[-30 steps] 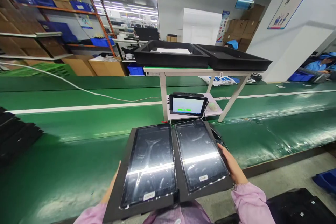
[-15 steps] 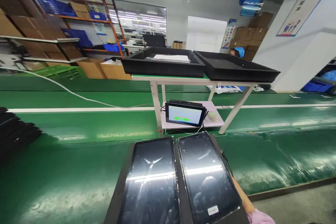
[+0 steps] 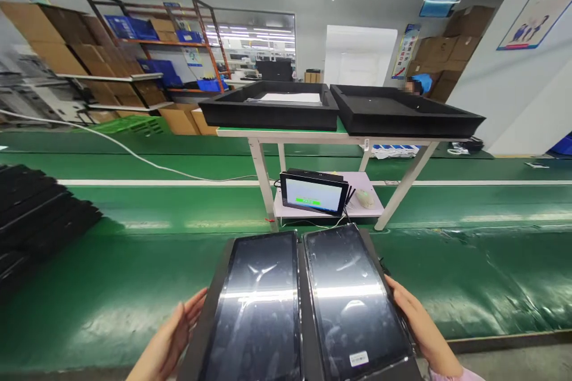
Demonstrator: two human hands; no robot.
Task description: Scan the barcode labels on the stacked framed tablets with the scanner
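In front of me is a black foam tray (image 3: 216,300) holding two dark glass display panels side by side, the left panel (image 3: 263,309) and the right panel (image 3: 353,303). A small white label (image 3: 358,359) sits near the right panel's lower end. My left hand (image 3: 174,333) is at the tray's left side, fingers curled against its edge. My right hand (image 3: 413,315) grips the opposite side, its fingertips partly hidden by the edge. Both panels reflect the ceiling lights.
Beyond the tray, a white-legged stand bears two black foam trays, one on the left (image 3: 268,114) and one on the right (image 3: 411,125). On its lower shelf are a lit monitor (image 3: 314,193) and a mouse (image 3: 364,197). Stacked black trays (image 3: 40,214) lie left on the green surface (image 3: 147,274).
My left hand has come into view at the tray's left side. My right hand now shows at the right edge, where mostly the forearm was visible. The view has turned slightly left.
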